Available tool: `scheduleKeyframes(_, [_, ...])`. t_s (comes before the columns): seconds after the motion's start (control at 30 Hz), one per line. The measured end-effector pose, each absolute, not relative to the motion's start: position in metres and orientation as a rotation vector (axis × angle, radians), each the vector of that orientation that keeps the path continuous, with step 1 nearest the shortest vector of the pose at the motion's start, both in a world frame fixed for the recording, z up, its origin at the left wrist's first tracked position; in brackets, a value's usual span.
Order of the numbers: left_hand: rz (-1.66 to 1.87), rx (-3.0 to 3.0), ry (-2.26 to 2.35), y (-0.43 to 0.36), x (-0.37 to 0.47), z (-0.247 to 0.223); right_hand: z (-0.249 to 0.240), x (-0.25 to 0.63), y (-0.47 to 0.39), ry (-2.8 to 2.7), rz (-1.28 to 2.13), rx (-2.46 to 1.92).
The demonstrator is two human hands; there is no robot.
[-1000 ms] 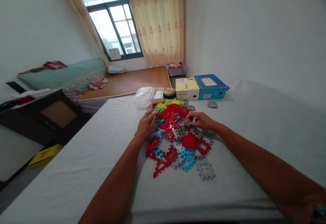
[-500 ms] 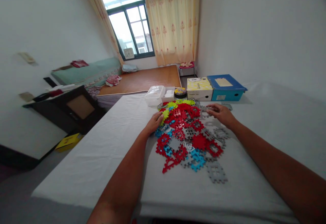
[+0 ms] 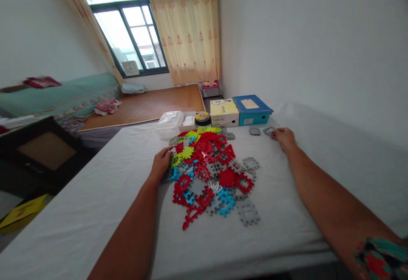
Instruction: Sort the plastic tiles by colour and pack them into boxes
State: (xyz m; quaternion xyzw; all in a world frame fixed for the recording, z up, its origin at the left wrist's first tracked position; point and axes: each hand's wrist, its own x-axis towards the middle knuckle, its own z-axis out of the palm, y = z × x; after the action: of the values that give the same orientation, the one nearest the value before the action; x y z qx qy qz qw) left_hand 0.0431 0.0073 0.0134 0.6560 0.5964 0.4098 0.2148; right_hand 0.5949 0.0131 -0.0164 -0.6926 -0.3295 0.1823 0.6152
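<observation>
A pile of flat plastic interlocking tiles with notched edges lies on the white cloth, with a red tile (image 3: 227, 178), a blue tile (image 3: 227, 201) and a lime-green tile (image 3: 187, 152) among them. At the pile's left edge is my left hand (image 3: 161, 163), fingers curled against the tiles; what they grip is hidden. Well to the right of the pile, my right hand (image 3: 284, 137) pinches a grey tile (image 3: 268, 131) at the cloth. Just left of it another grey tile (image 3: 254, 131) lies by itself.
Behind the pile stand a clear plastic container (image 3: 169, 123), a round tin (image 3: 202, 118), a yellow-and-white box (image 3: 224, 112) and a blue box (image 3: 251, 110). A wall (image 3: 318, 59) rises on the right. Beyond the table is a bed (image 3: 153, 103).
My right hand has moved right, away from the pile, with a grey tile, and this tile is now beside the lone one. My left hand stays at the pile's left edge. The view has turned right.
</observation>
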Motion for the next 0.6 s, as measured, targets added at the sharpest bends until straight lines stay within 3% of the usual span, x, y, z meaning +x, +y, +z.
scheduleKeyframes(0.1, [1.095,1.879,1.596,0.005,0.043,0.017,-0.016,0.596,0.011,-0.901,0.364,-1.756])
scheduleKeyframes(0.27, [1.072,1.948,1.539,0.003,0.041,0.021,0.007,0.568,0.003,-1.319,-0.15,-1.859])
scheduleKeyframes(0.47, [1.248,1.721,1.439,0.003,0.045,0.019,0.035,0.476,-0.015,-1.984,0.217,-1.354])
scheduleKeyframes(0.6, [1.345,1.649,1.249,-0.001,0.049,0.028,0.034,0.441,-0.031,-2.15,0.248,-1.226])
